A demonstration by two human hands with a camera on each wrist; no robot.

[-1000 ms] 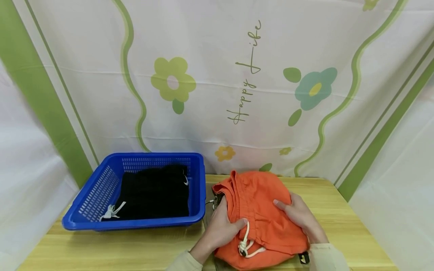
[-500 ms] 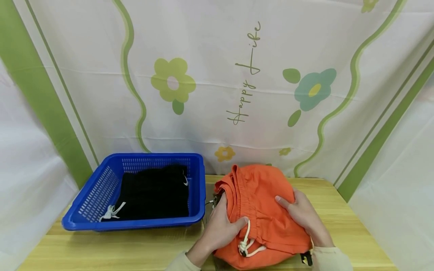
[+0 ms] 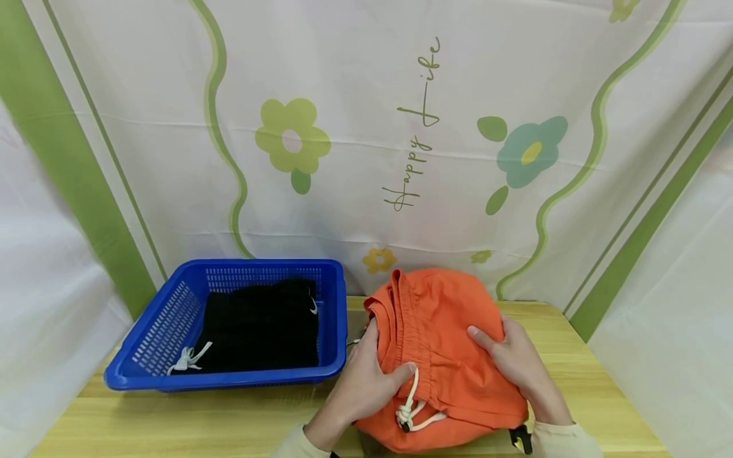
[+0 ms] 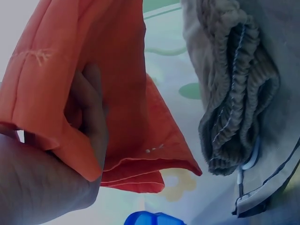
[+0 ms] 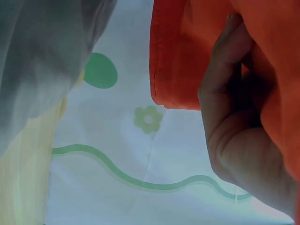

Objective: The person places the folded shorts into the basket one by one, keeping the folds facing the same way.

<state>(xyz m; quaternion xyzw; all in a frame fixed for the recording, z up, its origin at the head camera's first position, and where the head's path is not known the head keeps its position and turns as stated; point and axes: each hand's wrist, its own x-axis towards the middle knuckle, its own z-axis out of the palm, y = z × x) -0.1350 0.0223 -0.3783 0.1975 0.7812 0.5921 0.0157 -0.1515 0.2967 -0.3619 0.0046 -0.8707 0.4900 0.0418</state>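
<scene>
Folded orange shorts point(image 3: 452, 343) with an elastic waistband and a knotted white drawstring are held between both hands in the head view. My left hand point(image 3: 366, 381) grips the waistband side, thumb on top near the cord and fingers tucked behind the cloth. At the opposite side my right hand point(image 3: 515, 353) pinches the fabric, its thumb lying on the front. The left wrist view has the left hand point(image 4: 89, 122) partly hidden by the orange cloth. From the right wrist, the right hand point(image 5: 229, 103) shows curled fingers against the shorts. Grey clothing point(image 4: 239, 89) with a gathered waistband lies underneath, apart from them.
A blue plastic basket point(image 3: 229, 381) stands on the wooden table point(image 3: 229, 426) to the left, holding folded black clothing point(image 3: 263, 331) with a white drawstring. Behind the table hangs a white curtain point(image 3: 355, 95) printed with flowers. A black tag point(image 3: 521, 439) peeks out by the right sleeve.
Both hands have raised the orange shorts slightly, their top edge moving up against the curtain. The basket has not moved.
</scene>
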